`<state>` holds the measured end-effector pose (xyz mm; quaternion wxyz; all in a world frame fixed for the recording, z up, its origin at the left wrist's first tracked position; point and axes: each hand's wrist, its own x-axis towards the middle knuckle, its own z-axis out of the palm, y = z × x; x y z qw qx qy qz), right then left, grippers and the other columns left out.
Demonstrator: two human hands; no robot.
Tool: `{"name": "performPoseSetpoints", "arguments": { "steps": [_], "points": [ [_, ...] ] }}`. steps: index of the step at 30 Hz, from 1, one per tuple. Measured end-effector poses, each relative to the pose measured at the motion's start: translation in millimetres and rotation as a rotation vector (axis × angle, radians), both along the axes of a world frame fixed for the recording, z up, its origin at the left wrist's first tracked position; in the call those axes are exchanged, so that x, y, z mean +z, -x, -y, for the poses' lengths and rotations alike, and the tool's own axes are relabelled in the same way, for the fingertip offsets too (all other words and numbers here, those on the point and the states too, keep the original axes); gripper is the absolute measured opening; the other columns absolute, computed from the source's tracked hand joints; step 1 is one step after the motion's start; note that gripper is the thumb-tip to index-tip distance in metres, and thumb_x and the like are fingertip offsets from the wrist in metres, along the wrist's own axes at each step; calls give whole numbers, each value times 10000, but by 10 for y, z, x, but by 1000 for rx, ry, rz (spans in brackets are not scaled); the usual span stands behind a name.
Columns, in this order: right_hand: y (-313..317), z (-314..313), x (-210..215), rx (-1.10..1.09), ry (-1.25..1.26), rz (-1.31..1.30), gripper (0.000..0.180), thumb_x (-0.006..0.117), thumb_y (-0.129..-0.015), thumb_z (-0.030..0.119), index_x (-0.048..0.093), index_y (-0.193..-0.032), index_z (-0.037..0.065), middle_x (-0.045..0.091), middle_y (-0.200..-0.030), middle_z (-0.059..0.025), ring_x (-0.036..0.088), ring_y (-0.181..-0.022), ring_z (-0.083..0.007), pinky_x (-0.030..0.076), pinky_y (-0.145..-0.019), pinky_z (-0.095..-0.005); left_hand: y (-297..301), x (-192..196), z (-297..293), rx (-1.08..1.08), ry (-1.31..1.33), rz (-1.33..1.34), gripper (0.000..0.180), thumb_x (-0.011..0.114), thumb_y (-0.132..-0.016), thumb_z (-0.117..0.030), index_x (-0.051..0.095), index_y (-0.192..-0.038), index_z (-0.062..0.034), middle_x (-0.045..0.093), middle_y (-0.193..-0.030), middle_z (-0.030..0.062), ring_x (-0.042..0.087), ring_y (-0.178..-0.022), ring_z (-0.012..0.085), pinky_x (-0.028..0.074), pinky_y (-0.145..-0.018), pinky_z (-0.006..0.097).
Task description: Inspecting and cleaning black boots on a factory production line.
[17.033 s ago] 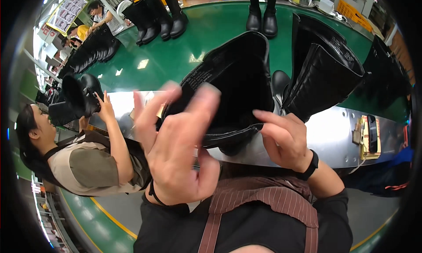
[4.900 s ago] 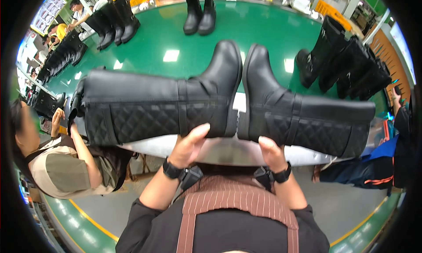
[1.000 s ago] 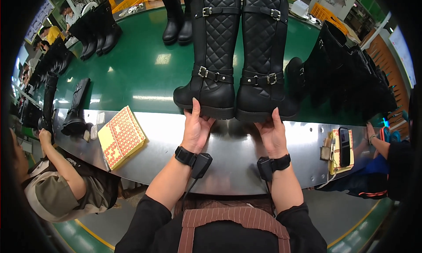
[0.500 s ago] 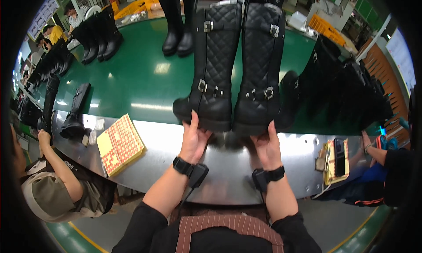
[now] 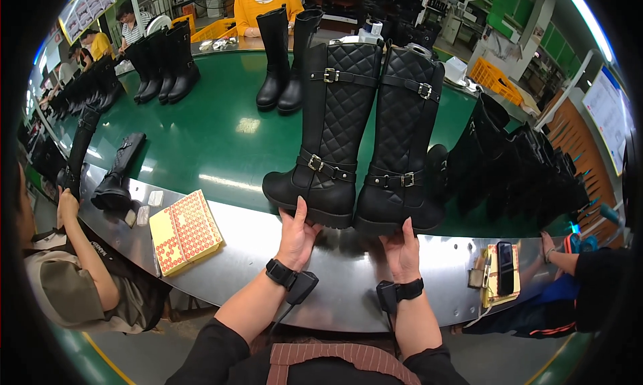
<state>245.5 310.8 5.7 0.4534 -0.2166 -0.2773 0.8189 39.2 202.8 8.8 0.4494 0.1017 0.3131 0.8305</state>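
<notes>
Head view: the left black quilted boot (image 5: pixel 339 127) and right black quilted boot (image 5: pixel 400 137) are held upright, side by side, straps buckled — neither is yet released. Each heel is gripped by the fingers of the left hand (image 5: pixel 297 241) and right hand (image 5: pixel 402 256), thumbs up, forearms extended over the metal-edged desk (image 5: pixel 335 284); sole contact cannot be told.

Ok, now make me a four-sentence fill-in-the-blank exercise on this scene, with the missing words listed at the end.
The left hand holds the left boot, which shows ____ silver buckles.
The right hand holds the right boot with its sole facing ____.
The round marks on the yellow sheet stack are coloured ____.
Beyond the metal strip, the long tabletop is coloured ____.

Missing words: two; down; red; green.
</notes>
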Motion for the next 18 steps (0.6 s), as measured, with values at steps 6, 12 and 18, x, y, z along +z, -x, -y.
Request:
{"name": "performPoseSetpoints", "arguments": {
  "steps": [6, 12, 18],
  "points": [
    [-64, -17, -72, -25, -100, -48, 466, 623, -975, 253, 497, -1379, 60, 572, -1361, -93, 538, -1255, -272, 434, -1074, -466, 28, 34, 78, -54, -69, 40, 594, 615, -989, -301, 259, -1464, -276, 432, -1463, -13, 452, -1320, 218, 380, -1054, 504],
    [-163, 41, -37, 18, -170, -117, 528, 636, -942, 99, 444, -1431, 153, 520, -1402, -24, 509, -1271, -241, 399, -1079, -457, 28, 94, 137, -118, -161, 7, 615, 613, -989, -250, 253, -1487, -286, 413, -1489, -27, 423, -1345, 201, 343, -1086, 488],
    [-160, -19, -68, 8, -130, -1, 475, 540, -1010, 365, 498, -1408, 109, 565, -1399, -69, 534, -1282, -254, 420, -1086, -440, 40, 196, 131, -138, -186, 19, 552, 569, -1013, -313, 281, -1479, -249, 399, -1509, 0, 452, -1325, 201, 369, -1091, 452]
  ]
}}
